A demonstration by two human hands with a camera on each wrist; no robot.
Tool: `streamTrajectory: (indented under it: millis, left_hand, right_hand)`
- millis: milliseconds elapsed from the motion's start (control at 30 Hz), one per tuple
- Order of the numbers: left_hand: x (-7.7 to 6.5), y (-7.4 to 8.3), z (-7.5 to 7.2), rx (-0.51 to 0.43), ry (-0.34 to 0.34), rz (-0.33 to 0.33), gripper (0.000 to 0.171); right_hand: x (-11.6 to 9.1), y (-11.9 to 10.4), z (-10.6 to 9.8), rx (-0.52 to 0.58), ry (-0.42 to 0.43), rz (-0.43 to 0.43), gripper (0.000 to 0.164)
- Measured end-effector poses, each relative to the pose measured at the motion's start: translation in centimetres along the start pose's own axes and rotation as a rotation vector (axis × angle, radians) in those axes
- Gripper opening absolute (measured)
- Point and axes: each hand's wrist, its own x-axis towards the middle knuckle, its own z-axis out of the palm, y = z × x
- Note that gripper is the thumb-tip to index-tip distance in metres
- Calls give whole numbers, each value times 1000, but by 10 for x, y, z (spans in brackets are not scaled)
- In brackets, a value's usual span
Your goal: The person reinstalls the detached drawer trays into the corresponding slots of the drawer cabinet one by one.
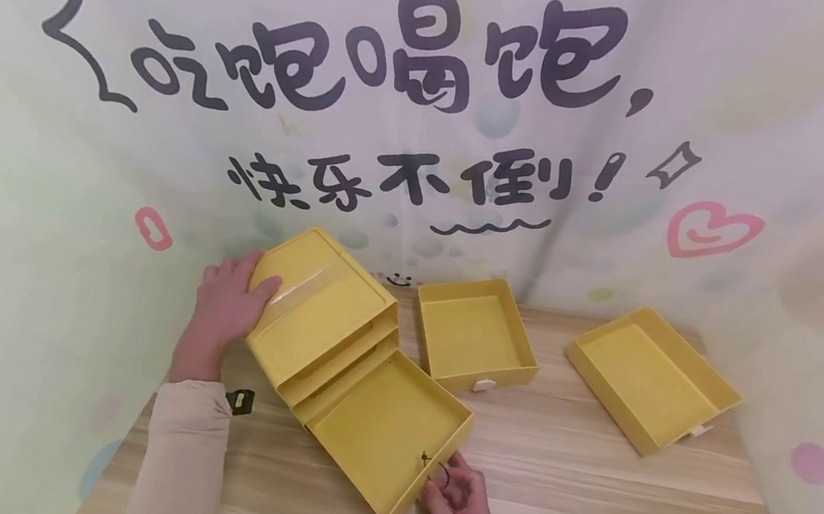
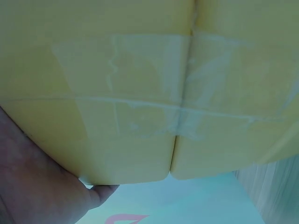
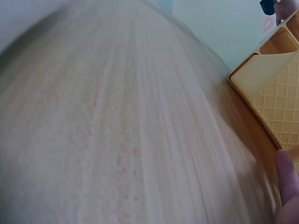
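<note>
In the head view, a yellow drawer cabinet (image 1: pixel 317 297) stands tilted on the table, clear tape across its top. My left hand (image 1: pixel 227 296) grips its left edge, thumb on the top face; the left wrist view shows the taped yellow panels (image 2: pixel 126 154) close up beside that hand. A shallow yellow drawer (image 1: pixel 394 431) sticks out of the cabinet's lower opening. At its front panel, my right hand (image 1: pixel 461 505) has curled fingers by a thin black loop (image 1: pixel 444 474). A waffle pattern covers the drawer front (image 3: pixel 275 109) in the right wrist view, with a fingertip at its edge.
Two more yellow drawers lie on the wooden table (image 1: pixel 581 509): one drawer (image 1: pixel 479 331) behind the pulled-out one, another drawer (image 1: pixel 641 369) at the right. Each has a small white knob. A printed curtain (image 1: pixel 424 141) encloses the back and sides.
</note>
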Motion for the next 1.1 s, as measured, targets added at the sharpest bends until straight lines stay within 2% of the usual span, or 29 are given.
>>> streamTrajectory:
  millis: [300,533,900,1100]
  left_hand:
    - [0,2,0,1,10,-22,68]
    - [0,3,1,0,6,-30,68]
    - [0,8,1,6,25,-31,67]
    - [-4,9,0,4,24,-45,66]
  right_hand:
    - [3,0,-2,-70,-53,-42,40]
    - [4,2,-2,-91,-80,-60,39]
    - [8,4,-1,-191,-31,-132,33]
    - [8,3,0,-227,-46,-165,32]
